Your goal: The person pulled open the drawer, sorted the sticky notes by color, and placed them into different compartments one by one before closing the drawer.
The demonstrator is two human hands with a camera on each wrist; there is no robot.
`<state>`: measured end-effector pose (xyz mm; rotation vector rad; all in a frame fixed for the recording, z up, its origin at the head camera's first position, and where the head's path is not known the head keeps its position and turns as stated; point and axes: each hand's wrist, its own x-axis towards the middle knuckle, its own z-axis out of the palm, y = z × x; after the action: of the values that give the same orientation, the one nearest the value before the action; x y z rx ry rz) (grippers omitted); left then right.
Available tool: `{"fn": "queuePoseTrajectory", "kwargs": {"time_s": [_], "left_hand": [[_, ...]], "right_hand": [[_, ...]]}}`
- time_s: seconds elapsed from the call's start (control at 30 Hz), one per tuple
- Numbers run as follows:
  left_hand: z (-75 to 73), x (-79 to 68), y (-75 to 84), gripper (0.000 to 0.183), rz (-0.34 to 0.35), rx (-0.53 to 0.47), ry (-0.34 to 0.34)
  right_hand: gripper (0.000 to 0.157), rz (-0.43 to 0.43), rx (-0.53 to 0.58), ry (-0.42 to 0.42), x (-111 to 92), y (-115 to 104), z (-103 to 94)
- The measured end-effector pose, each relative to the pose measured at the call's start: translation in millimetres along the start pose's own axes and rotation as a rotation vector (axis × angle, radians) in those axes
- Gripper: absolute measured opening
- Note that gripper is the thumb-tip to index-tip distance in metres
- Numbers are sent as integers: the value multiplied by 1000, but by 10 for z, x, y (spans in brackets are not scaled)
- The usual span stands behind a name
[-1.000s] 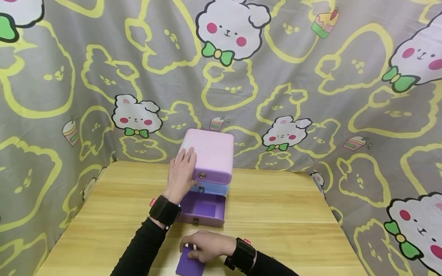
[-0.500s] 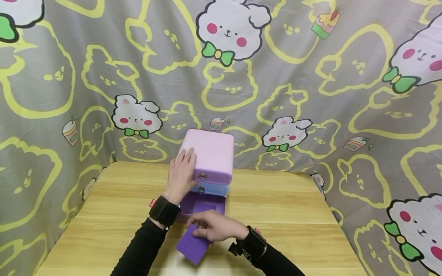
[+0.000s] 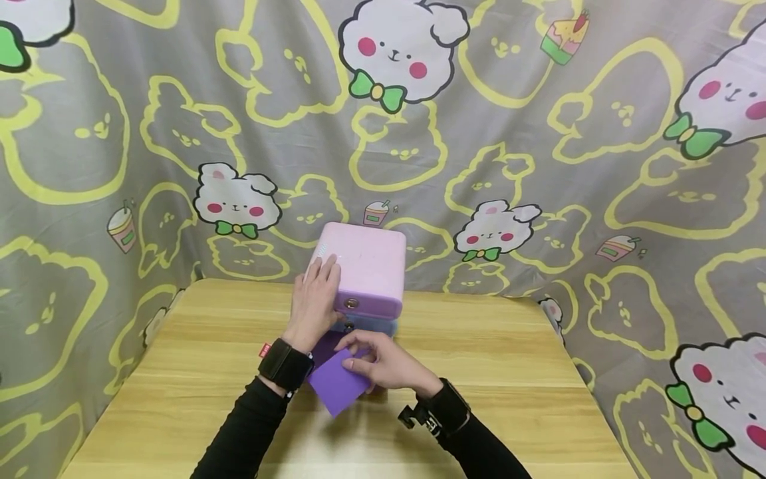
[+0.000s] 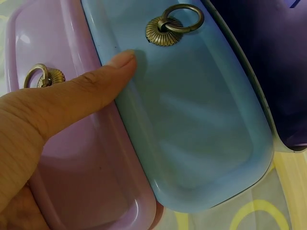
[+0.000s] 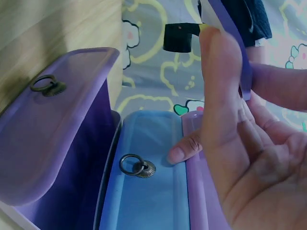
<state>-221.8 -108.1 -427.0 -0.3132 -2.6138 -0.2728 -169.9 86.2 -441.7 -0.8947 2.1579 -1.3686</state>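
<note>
A small drawer cabinet with a pale pink top stands on the table. My left hand rests on its left side, fingers laid over the top edge. The left thumb stretches straight across the upper lilac drawer onto the blue drawer front. Below, the bottom purple drawer is pulled out. My right hand pinches a thin purple square card between thumb and fingers, tilted over the pulled-out drawer. Seen edge-on in the right wrist view, the card also shows a white strip.
Ring pulls hang on the drawer fronts. The wooden table extends to both sides of the cabinet. A grey patterned curtain closes off the back and sides. Black camera bands circle both wrists.
My right hand has lifted the purple card from near the table's front and carried it forward over the pulled-out drawer, turning it. My left hand has stayed on the cabinet.
</note>
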Motion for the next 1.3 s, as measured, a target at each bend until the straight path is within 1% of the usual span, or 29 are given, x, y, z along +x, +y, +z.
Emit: {"fn": "queuePoseTrajectory", "kwargs": {"time_s": [0.07,0.27,0.5,0.63,0.83,1.03,1.17,1.3], "left_hand": [[2,1,-3,98,-2,3,0],[3,0,-3,99,-3,4,1],[-2,14,6,98,-2,-11,-6],[-9,12,5,98,-7,-11,-6],[-9,8,6,99,-3,-8,-7],[-16,15,-2,98,-3,-3,-7],[-19,11,-7,99,-12,0,-14],[-18,11,1,98,-7,-2,-12]], "right_hand": [[24,14,36,6,8,5,-18],[24,30,71,11,8,45,-78],[21,-13,17,81,10,132,-201],[20,-9,19,125,18,165,-230],[19,22,27,247,31,228,-219],[19,11,71,337,71,295,-168],[16,-4,37,387,104,351,-101],[15,4,-11,406,124,415,-37]]}}
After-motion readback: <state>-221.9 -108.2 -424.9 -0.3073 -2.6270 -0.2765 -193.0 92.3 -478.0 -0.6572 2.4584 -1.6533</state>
